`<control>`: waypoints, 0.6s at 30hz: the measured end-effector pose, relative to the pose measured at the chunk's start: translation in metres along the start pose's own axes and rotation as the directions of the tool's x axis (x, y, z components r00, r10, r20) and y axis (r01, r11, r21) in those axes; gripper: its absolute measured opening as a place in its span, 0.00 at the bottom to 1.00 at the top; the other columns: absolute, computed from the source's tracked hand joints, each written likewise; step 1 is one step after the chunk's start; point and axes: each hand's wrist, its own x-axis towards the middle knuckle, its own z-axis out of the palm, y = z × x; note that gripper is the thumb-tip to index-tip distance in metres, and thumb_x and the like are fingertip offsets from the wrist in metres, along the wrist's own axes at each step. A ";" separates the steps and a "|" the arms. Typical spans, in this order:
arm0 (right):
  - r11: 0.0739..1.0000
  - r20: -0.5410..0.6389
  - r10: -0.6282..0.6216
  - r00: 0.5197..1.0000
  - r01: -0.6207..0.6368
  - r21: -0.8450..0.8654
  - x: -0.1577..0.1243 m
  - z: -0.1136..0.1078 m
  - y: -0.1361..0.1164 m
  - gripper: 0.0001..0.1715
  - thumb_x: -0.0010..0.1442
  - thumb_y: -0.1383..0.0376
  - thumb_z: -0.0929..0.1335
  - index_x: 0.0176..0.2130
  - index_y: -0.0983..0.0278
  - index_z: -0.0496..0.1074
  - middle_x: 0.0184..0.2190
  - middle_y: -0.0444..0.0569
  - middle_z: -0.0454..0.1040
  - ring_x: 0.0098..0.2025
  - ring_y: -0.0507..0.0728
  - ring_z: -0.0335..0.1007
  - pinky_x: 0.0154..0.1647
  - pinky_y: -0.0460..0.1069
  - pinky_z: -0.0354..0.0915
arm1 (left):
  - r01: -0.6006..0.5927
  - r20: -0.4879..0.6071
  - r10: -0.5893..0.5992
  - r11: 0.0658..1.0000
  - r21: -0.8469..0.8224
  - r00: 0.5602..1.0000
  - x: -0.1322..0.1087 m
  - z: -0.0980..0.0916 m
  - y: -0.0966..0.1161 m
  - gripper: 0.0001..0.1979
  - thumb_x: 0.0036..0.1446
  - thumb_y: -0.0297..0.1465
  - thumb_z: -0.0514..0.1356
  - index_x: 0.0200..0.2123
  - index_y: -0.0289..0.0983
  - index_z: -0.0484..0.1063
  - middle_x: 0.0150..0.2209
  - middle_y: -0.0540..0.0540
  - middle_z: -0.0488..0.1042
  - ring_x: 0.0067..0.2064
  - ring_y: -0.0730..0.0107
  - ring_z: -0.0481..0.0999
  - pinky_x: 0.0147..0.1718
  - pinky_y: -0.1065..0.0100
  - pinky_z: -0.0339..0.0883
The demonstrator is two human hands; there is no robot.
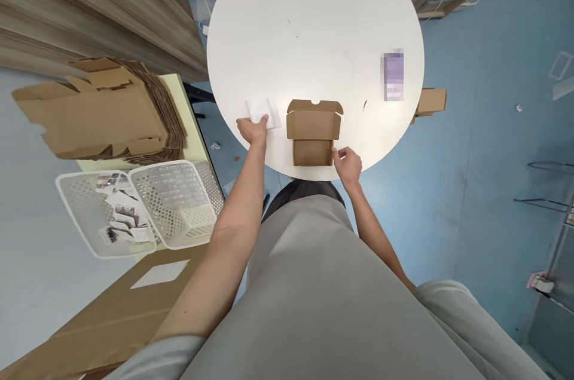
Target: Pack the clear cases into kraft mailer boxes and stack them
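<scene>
A small brown cardboard box point(313, 153) stands at the near edge of the round white table, its lid point(314, 124) folded back away from me. The inside of the box shows no contents. My right hand point(348, 166) has its fingers curled and pinches the box's right wall near the top corner. To the left of the box, my left hand point(253, 130) grips a flat white packet point(259, 109) by its near edge, thumb on top. The fingers under the packet are partly hidden.
A blurred purple item point(394, 76) lies on the right of the white table point(314, 21). Flattened cardboard boxes point(107, 111) are stacked on a side table at left, beside two white baskets point(164, 174) with small goods. A large carton point(112, 308) stands nearer me.
</scene>
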 end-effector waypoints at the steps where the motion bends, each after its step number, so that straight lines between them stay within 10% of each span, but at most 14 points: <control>1: 1.000 0.002 -0.018 1.000 0.018 0.007 0.001 -0.001 -0.004 0.23 0.77 0.47 0.66 0.39 0.60 0.75 0.44 0.55 0.86 0.46 0.65 0.82 0.48 0.55 0.70 | 0.038 -0.028 -0.040 0.998 -0.050 0.999 -0.003 0.002 0.001 0.26 0.58 0.33 0.77 0.48 0.43 0.62 0.54 0.37 0.74 0.64 0.45 0.77 0.66 0.41 0.72; 8: 0.923 0.110 -0.213 0.971 0.163 0.348 0.008 -0.004 -0.038 0.24 0.69 0.43 0.72 0.40 0.60 0.80 0.43 0.54 0.86 0.47 0.64 0.82 0.56 0.59 0.76 | 0.140 0.017 -0.144 0.920 -0.366 0.989 -0.041 -0.026 0.009 0.29 0.54 0.36 0.80 0.44 0.43 0.61 0.47 0.46 0.77 0.53 0.61 0.83 0.51 0.62 0.80; 13: 0.704 0.415 -0.309 0.856 -0.087 0.704 0.004 0.018 -0.053 0.40 0.51 0.39 0.84 0.53 0.60 0.82 0.55 0.55 0.86 0.60 0.66 0.82 0.65 0.60 0.76 | 0.283 0.335 -0.099 0.778 -0.562 0.937 -0.102 -0.071 -0.004 0.28 0.50 0.41 0.82 0.44 0.41 0.70 0.46 0.42 0.82 0.51 0.58 0.85 0.48 0.61 0.81; 18: 0.579 0.436 -0.325 0.839 -0.188 0.793 -0.014 0.039 -0.048 0.44 0.46 0.35 0.83 0.50 0.61 0.83 0.50 0.53 0.87 0.57 0.67 0.83 0.59 0.60 0.80 | 0.297 0.474 -0.013 0.795 -0.529 0.881 -0.159 -0.058 -0.018 0.33 0.44 0.44 0.84 0.45 0.40 0.70 0.44 0.42 0.83 0.46 0.59 0.85 0.46 0.61 0.81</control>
